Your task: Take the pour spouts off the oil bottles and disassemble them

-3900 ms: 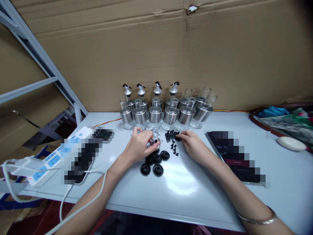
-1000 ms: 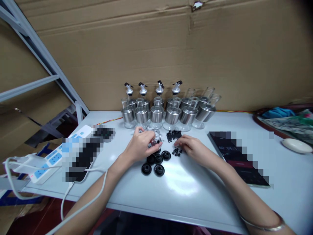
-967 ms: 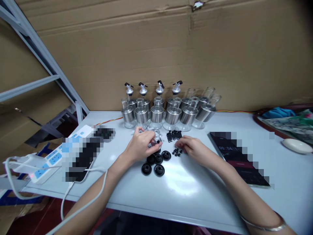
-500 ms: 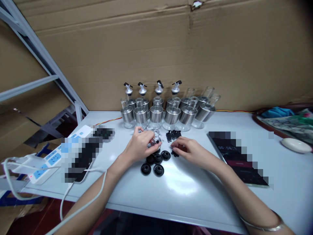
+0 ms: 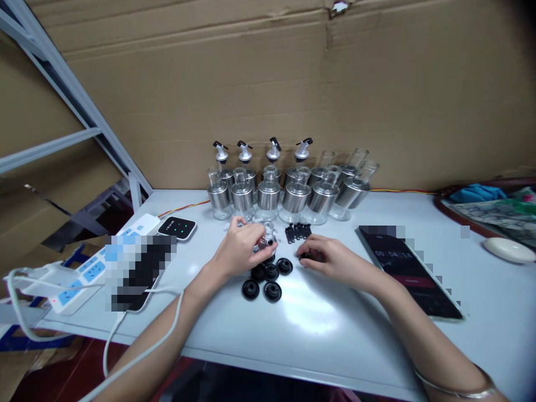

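My left hand (image 5: pixel 243 245) is closed around a silver pourer spout (image 5: pixel 266 243), its dark round opening facing right. More silver spouts (image 5: pixel 270 228) lie just behind that hand, partly hidden by it. My right hand (image 5: pixel 320 254) rests low over the table, its thumb and fingers pinched at a small black part (image 5: pixel 307 256) that the fingers mostly cover. Beyond it lies a cluster of black levers (image 5: pixel 298 231). Several black round stoppers (image 5: pixel 272 291) sit in front of and between the hands.
Several glass bottles with steel sleeves (image 5: pixel 268 196) stand in two rows at the back; some rear ones carry pourers (image 5: pixel 273 149). A tablet (image 5: pixel 410 271) lies right, beside a white oval object (image 5: pixel 508 249). Left are a power strip (image 5: pixel 94 272), a phone (image 5: pixel 144 273) and white cables (image 5: pixel 178 312).
My right hand has shifted slightly right, and its fingers now cover the small black parts that showed beneath them. My left hand keeps its hold on the spout.
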Action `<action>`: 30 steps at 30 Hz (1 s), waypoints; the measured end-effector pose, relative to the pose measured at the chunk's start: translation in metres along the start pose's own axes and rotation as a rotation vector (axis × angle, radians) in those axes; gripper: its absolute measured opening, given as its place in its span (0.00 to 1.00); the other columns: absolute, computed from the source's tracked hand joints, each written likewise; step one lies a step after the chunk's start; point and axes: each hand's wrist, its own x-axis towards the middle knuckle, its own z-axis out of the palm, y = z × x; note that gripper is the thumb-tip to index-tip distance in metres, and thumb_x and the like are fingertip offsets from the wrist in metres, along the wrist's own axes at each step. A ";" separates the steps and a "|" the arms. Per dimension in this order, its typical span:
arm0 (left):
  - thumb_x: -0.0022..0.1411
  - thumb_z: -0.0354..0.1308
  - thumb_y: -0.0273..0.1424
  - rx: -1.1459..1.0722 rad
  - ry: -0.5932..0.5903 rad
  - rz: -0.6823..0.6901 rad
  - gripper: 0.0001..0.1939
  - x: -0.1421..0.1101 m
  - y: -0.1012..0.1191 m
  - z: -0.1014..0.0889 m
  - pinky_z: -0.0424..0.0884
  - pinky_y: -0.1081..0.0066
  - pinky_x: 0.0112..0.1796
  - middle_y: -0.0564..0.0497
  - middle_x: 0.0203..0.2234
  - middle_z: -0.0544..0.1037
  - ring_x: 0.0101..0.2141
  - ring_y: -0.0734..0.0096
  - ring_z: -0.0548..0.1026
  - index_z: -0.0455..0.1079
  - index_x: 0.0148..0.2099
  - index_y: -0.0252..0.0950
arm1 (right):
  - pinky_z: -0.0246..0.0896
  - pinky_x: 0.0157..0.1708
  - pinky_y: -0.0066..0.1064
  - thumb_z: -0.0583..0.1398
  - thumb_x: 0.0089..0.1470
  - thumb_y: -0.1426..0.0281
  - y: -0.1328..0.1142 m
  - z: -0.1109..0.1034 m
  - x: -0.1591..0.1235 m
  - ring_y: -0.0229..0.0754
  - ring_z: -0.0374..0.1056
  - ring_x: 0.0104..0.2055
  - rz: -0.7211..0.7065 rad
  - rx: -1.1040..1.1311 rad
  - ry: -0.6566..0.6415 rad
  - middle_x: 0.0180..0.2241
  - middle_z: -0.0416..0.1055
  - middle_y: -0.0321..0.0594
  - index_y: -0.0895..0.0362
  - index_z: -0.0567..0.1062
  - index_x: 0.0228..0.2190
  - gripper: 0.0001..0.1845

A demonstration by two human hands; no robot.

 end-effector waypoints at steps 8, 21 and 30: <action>0.65 0.46 0.38 -0.006 0.002 0.010 0.16 0.000 0.000 0.000 0.56 0.65 0.40 0.57 0.21 0.67 0.22 0.76 0.61 0.55 0.27 0.36 | 0.61 0.34 0.30 0.62 0.45 0.70 0.008 -0.001 0.000 0.39 0.65 0.32 0.052 -0.017 -0.028 0.32 0.68 0.40 0.57 0.75 0.37 0.14; 0.65 0.46 0.39 -0.009 0.011 0.013 0.16 0.001 -0.001 0.000 0.56 0.66 0.40 0.58 0.21 0.66 0.22 0.77 0.61 0.55 0.27 0.36 | 0.64 0.37 0.33 0.55 0.55 0.63 0.017 0.003 0.004 0.42 0.68 0.36 -0.040 -0.010 0.191 0.37 0.70 0.44 0.57 0.76 0.37 0.14; 0.65 0.46 0.39 -0.016 0.011 0.014 0.16 0.001 -0.001 0.001 0.56 0.66 0.40 0.58 0.21 0.67 0.22 0.77 0.61 0.55 0.28 0.36 | 0.64 0.45 0.44 0.47 0.49 0.82 0.047 0.026 0.013 0.50 0.64 0.46 -0.201 -0.300 0.391 0.44 0.69 0.48 0.58 0.74 0.45 0.26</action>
